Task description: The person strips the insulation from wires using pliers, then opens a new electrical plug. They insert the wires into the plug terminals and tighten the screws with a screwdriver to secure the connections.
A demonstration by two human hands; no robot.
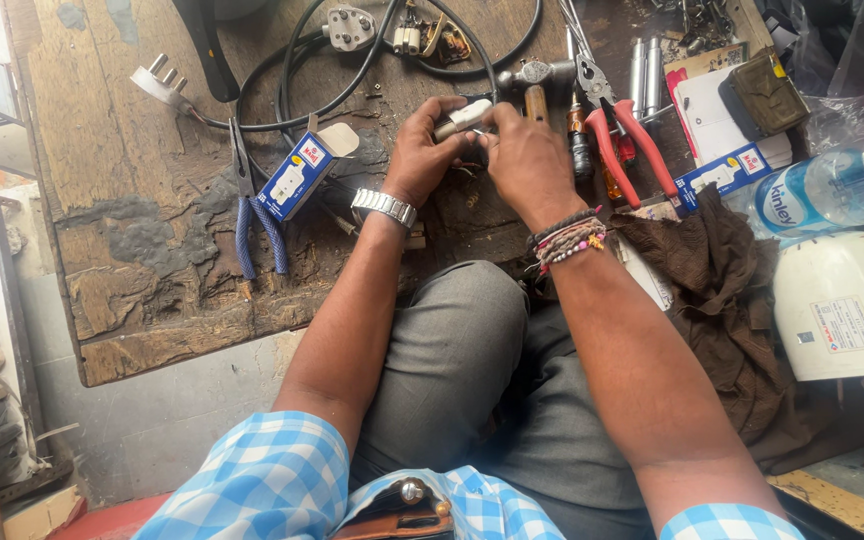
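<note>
Over the worn wooden bench (pixel 142 230), at twelve o'clock from my lap, my left hand (pixel 422 150) and right hand (pixel 527 160) together clasp a small white plug part (pixel 464 117); blue-handled pliers (pixel 252 215) lie at nine o'clock.

White plug (pixel 464 115), red-handled pliers (pixel 624 130) (blue-handled pliers (pixel 255 225) too), blue-and-white checked sleeves (pixel 262 480), grey trousers (pixel 462 370)

open blue-white carton (pixel 297 175) left on bench, 2nd blue-white box (pixel 727 172) right by blue-labelled bottle (pixel 824 192)
</note>
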